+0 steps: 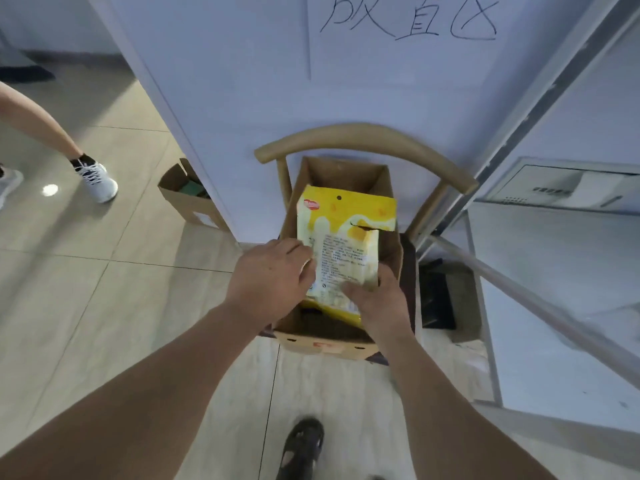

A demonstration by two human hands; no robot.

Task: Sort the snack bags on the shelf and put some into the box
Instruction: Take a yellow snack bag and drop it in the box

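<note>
Both hands on a glossy yellow-and-white plastic snack bag (341, 244) — left hand (273, 275) pinching its left edge, right hand (379, 303) gripping the bottom corner. Long axis points away from the grip, down inside the open brown cardboard box (343, 174) on a curved-back wooden chair (363, 136).

wooden chair (367, 136), tiled floor (104, 271), white sneaker (98, 180)

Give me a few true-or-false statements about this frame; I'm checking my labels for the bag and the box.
1. Both hands hold the yellow snack bag. True: left hand, right hand.
2. The cardboard box sits on the floor. False: it rests on a chair.
3. The bag lies flat at the box bottom. False: it stands partly above the rim.
4. A second cardboard box stands on the floor to the left. True.
</note>
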